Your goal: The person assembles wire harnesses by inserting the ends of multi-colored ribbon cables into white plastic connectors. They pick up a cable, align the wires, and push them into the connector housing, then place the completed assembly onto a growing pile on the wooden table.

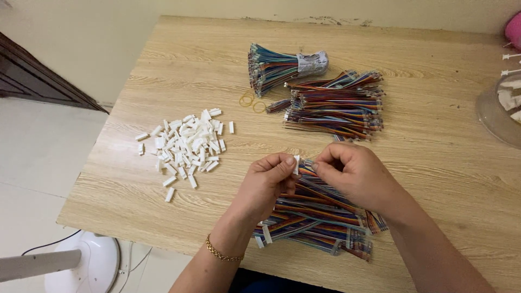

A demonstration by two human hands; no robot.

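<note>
Nearest the camera, at the lower left, the white round base of a fan stands on the pale floor beside the counter, with a dark cable trailing from it. Two forearms rise from the bottom edge; the left wrist wears a thin gold bracelet.

Under the hands, a loose heap of rainbow-coloured wire leads lies on the wood-grain counter near its front edge, some ends already capped in white. The left hand is pressed together, thumb and fingertips pinching a small white plastic connector housing upright. The right hand is also pinched, its thumb and forefinger nipping the end of a multicoloured wire strip that meets the housing; the two hands almost touch just above the heap.

To the left, well apart from the hands, a scattered pile of white connector housings spreads over the counter, a few strays lying at its edges.

Farther back, a second stack of rainbow wire leads lies crosswise, and just behind it a bound bundle of wires wrapped at one end in silvery plastic. Two yellow rubber bands rest beside the bundle. At the far right edge sits a clear plastic container, partly cut off, holding pale pieces, and a pink object shows in the corner.
</note>
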